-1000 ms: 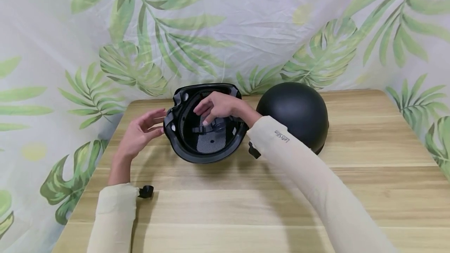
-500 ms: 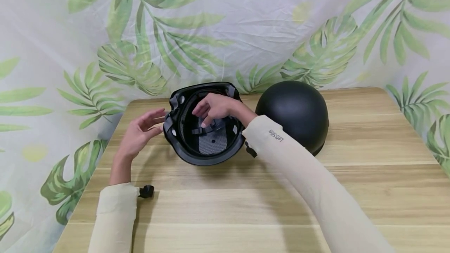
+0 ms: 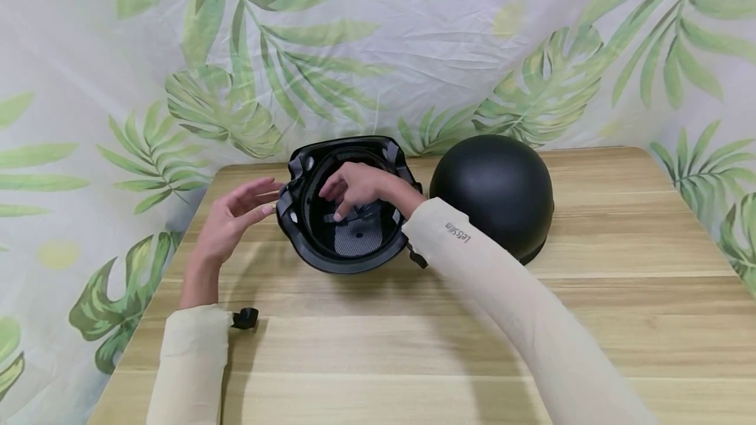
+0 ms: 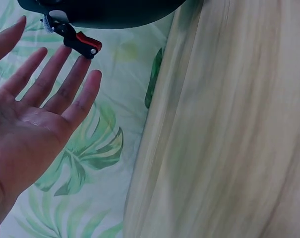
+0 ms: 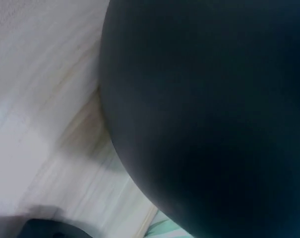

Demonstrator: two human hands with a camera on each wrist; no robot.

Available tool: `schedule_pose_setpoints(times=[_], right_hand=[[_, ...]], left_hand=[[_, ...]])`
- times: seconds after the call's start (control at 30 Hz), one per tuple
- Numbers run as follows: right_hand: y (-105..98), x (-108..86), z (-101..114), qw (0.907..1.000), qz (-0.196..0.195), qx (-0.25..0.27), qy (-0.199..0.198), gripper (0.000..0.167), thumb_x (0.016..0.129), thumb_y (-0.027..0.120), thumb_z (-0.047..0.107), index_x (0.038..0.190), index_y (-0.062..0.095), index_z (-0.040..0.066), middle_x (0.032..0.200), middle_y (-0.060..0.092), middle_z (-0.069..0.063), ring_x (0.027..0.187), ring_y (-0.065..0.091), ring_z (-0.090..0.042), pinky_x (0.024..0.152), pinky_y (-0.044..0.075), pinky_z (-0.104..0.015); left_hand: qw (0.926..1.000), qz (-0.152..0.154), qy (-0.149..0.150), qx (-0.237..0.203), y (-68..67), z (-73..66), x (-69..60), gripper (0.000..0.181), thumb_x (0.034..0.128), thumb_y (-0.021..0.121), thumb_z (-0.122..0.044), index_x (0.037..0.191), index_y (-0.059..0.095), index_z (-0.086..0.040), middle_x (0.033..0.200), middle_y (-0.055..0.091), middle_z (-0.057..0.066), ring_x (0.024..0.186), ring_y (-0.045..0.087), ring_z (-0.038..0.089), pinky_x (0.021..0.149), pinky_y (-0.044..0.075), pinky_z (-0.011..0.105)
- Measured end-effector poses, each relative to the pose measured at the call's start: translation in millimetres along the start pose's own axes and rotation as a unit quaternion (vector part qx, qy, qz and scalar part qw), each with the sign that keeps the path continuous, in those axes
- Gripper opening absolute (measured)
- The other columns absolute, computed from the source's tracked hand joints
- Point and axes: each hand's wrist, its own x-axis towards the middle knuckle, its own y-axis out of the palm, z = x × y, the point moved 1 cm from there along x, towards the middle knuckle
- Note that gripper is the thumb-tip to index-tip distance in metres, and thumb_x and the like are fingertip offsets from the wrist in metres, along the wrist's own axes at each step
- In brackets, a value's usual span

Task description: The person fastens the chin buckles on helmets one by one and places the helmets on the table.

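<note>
head: upturned helmet point(image 3: 357, 238) set on bench point(image 3: 384, 346) beside black dome point(image 3: 493, 195); right hand point(image 3: 361, 182) held over helmet, fingers loosely bent. left wrist: left hand point(image 4: 38, 116) shown, fingers extended at red-black clip point(image 4: 85, 45). right wrist: mostly filled by dark shell point(image 5: 204, 114).

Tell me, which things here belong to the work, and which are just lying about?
Apparently in the work:
- upturned helmet
- its clip, by the left fingertips
- left grip, at the helmet's side
- right grip, over its opening

Apparently just there:
- black dome
- table
- leafy cloth
</note>
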Motion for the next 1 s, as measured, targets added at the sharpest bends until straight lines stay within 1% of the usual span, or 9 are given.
schedule_pose_setpoints(times=[0.13, 0.27, 0.37, 0.43, 0.5, 0.57, 0.73, 0.9, 1.0], right_hand=[[6, 2.3, -2, 0.9996, -0.011, -0.023, 0.008, 0.055, 0.090, 0.086, 0.009, 0.142, 0.068, 0.011, 0.139, 0.070, -0.009, 0.126, 0.066, -0.021, 0.103, 0.054, -0.030], [12, 4.3, -4, 0.9988, -0.031, -0.038, 0.006, 0.055, 0.089, 0.088, 0.010, 0.140, 0.069, 0.011, 0.133, 0.073, -0.007, 0.120, 0.068, -0.019, 0.100, 0.054, -0.029], [16, 5.8, -6, 0.9975, -0.046, -0.053, 0.000, 0.055, 0.086, 0.090, 0.010, 0.137, 0.070, 0.010, 0.127, 0.075, -0.006, 0.115, 0.069, -0.019, 0.098, 0.054, -0.028], [18, 6.5, -7, 0.9966, -0.055, -0.062, -0.003, 0.054, 0.085, 0.091, 0.010, 0.136, 0.071, 0.010, 0.125, 0.076, -0.005, 0.113, 0.069, -0.018, 0.098, 0.054, -0.027], [19, 6.6, -7, 0.9961, -0.060, -0.066, -0.005, 0.055, 0.084, 0.091, 0.008, 0.135, 0.071, 0.010, 0.124, 0.076, -0.006, 0.111, 0.069, -0.018, 0.097, 0.054, -0.027], [19, 5.4, -8, 0.9961, -0.061, -0.063, -0.006, 0.055, 0.084, 0.091, 0.007, 0.136, 0.071, 0.010, 0.125, 0.076, -0.006, 0.112, 0.068, -0.019, 0.097, 0.054, -0.028], [20, 2.7, -9, 0.9973, -0.055, -0.049, -0.004, 0.057, 0.085, 0.090, 0.005, 0.138, 0.069, 0.010, 0.126, 0.075, -0.007, 0.114, 0.068, -0.020, 0.095, 0.056, -0.027], [24, 1.9, -10, 0.9979, -0.049, -0.042, -0.004, 0.057, 0.084, 0.091, 0.006, 0.137, 0.070, 0.011, 0.123, 0.075, -0.005, 0.113, 0.068, -0.020, 0.095, 0.055, -0.027], [25, 2.1, -10, 0.9975, -0.047, -0.051, -0.004, 0.056, 0.083, 0.092, 0.007, 0.135, 0.071, 0.011, 0.120, 0.076, -0.004, 0.110, 0.068, -0.018, 0.094, 0.055, -0.027]], left_hand=[[0.9996, 0.004, -0.001, -0.026, 7.5, 0.0, 2.0, 0.049, 0.1049, 0.058, 0.004, 0.153, 0.052, 0.000, 0.139, 0.068, 0.002, 0.128, 0.064, 0.016, 0.102, 0.053, 0.025], [0.9996, -0.002, -0.001, -0.027, 13.6, -0.8, 3.6, 0.051, 0.1051, 0.058, 0.003, 0.155, 0.050, 0.001, 0.134, 0.070, 0.001, 0.123, 0.066, 0.013, 0.103, 0.052, 0.023], [0.9991, -0.013, 0.001, -0.040, 15.6, -2.2, 4.2, 0.052, 0.1046, 0.058, 0.004, 0.155, 0.046, 0.005, 0.126, 0.071, 0.002, 0.112, 0.069, 0.012, 0.096, 0.054, 0.024], [0.9987, -0.021, 0.000, -0.046, 16.1, -3.0, 5.0, 0.052, 0.1043, 0.058, 0.005, 0.155, 0.045, 0.007, 0.119, 0.072, 0.002, 0.099, 0.070, 0.012, 0.085, 0.056, 0.023], [0.9980, -0.025, -0.005, -0.058, 16.7, -4.5, 5.6, 0.053, 0.1043, 0.059, 0.005, 0.155, 0.045, 0.007, 0.114, 0.070, 0.003, 0.090, 0.069, 0.011, 0.080, 0.057, 0.024], [0.9975, -0.026, -0.010, -0.064, 17.8, -5.7, 6.0, 0.052, 0.1041, 0.060, 0.005, 0.154, 0.046, 0.005, 0.111, 0.068, 0.004, 0.085, 0.068, 0.010, 0.077, 0.059, 0.025], [0.9967, -0.033, -0.010, -0.073, 19.8, -7.3, 7.1, 0.051, 0.1023, 0.063, 0.007, 0.152, 0.053, -0.002, 0.112, 0.064, 0.006, 0.086, 0.072, 0.009, 0.079, 0.063, 0.028], [0.9970, -0.045, -0.018, -0.060, 20.3, -4.6, 6.3, 0.054, 0.1000, 0.066, 0.008, 0.152, 0.051, 0.003, 0.112, 0.066, 0.005, 0.087, 0.072, 0.009, 0.075, 0.062, 0.025], [0.9968, -0.056, -0.024, -0.051, 19.0, -5.3, 6.6, 0.055, 0.0987, 0.068, 0.007, 0.151, 0.054, 0.000, 0.112, 0.066, 0.004, 0.088, 0.070, 0.010, 0.073, 0.060, 0.024]])
